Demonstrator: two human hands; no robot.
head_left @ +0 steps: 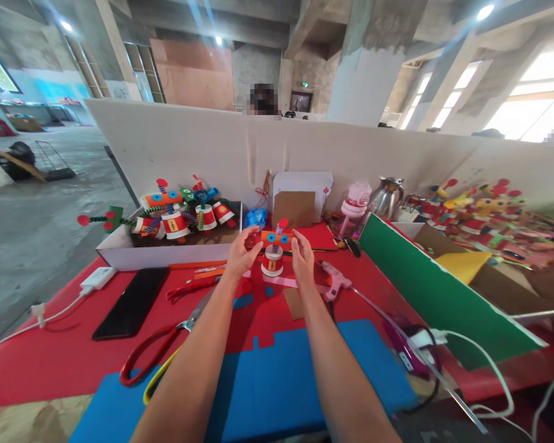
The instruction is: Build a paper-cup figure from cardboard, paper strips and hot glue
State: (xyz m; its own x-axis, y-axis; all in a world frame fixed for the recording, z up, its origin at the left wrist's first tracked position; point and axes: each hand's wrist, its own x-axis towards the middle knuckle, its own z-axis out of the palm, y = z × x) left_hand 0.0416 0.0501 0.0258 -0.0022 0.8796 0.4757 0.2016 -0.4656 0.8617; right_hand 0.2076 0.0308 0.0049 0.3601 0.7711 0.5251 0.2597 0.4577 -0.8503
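Note:
On the red tabletop stands a small figure made from a red and white paper cup. Its head is an orange roll with two blue eyes and a red disc on top. My left hand is at the roll's left end, thumb and fingers apart. At the other end is my right hand, fingers stretched out. Whether either hand touches the roll, I cannot tell. Just right of my right hand lies a pink glue gun with a long clear glue stick in it. A brown cardboard piece lies by my right wrist.
A white box of similar figures stands at left, near a black phone and red-handled scissors. Blue foam sheets cover the front. A green board borders the right side. Behind are a pink cup and metal jug.

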